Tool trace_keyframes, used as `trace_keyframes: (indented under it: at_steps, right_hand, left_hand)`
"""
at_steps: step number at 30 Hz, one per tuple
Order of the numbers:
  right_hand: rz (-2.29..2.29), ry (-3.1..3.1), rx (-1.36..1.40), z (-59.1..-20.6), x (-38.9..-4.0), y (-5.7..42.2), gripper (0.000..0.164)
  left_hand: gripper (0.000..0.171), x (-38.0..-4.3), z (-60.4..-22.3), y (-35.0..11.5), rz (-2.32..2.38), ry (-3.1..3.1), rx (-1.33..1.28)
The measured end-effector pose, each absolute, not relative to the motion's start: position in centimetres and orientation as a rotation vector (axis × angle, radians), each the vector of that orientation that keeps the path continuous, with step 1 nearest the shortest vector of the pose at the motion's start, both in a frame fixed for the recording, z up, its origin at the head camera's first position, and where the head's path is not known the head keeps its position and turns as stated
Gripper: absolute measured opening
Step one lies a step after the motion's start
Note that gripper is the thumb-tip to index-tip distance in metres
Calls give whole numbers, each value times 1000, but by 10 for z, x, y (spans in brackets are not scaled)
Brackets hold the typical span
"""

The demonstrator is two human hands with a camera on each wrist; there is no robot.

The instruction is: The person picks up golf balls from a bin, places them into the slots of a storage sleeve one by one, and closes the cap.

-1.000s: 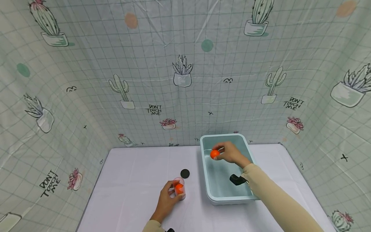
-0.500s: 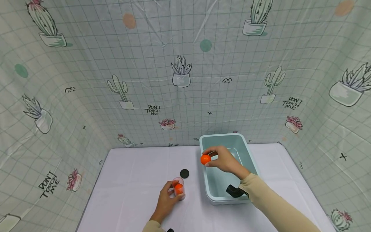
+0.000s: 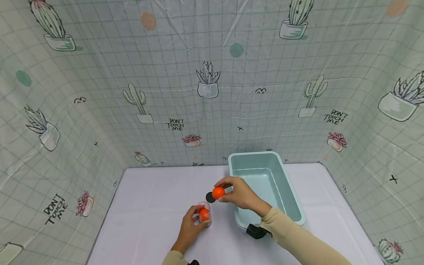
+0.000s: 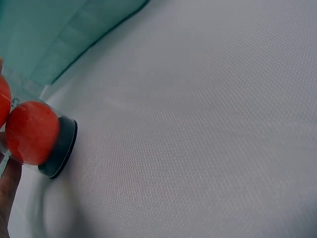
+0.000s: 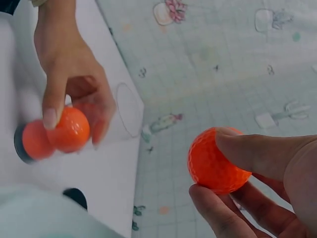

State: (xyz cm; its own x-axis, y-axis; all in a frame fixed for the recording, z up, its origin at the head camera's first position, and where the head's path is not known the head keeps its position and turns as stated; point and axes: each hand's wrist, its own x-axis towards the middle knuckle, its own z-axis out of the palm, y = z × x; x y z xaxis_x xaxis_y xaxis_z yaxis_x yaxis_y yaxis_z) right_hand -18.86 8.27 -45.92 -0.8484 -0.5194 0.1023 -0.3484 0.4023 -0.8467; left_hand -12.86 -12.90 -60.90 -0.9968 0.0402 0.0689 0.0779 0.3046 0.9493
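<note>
A: Where's the ball sitting?
B: The orange ball (image 3: 218, 193) is hanging in the air over the table (image 3: 159, 198), between tube and tray. Dimples are showing up close.

A: Grip?
B: Right hand (image 3: 239, 192) is pinching it, thumb on one side, fingers on the other, only as wide as the ball.

A: And the other hand?
B: Left hand (image 3: 191, 227) is holding the clear tube (image 3: 205, 204), thumb and fingers curling round its wall. The open end is facing up.

A: Anything inside?
B: Two more orange ones. The lower ball (image 4: 32, 133) is resting by the dark base (image 4: 60, 148); the upper ball (image 5: 69, 130) is sitting against it. I can't tell if the base is touching the cloth.

A: Nearby?
B: A black disc (image 3: 209, 197) is lying flat just beyond the tube, the held ball partly covering it from the head view. The pale green tray (image 3: 265, 180) is standing on the right, beside the right hand.

A: Background?
B: A cactus-print curtain (image 3: 165, 73) is hanging behind the table. Both arms are wearing beige sleeves (image 3: 298, 235), and a black device (image 3: 256, 231) is sitting at the right wrist.
</note>
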Motion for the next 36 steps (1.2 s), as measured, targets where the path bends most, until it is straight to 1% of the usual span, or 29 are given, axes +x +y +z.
trace_keyframes:
  at_steps: [12, 15, 22, 36]
  right_hand:
    - [-1520, 2317, -848, -474, -175, 51, 37]
    - [-1517, 2320, -846, -477, -174, 47, 38]
    - [-1450, 2400, -888, -487, -173, 42, 36]
    - [-1431, 2430, -896, -500, -170, 39, 36]
  left_hand:
    - [49, -128, -612, -130, -1862, -2462, -152]
    - [48, -128, -608, -129, -1862, -2459, -148]
    - [44, -119, -578, -125, -1884, -2450, -170]
    - [43, -118, -576, -124, -1890, -2455, -141]
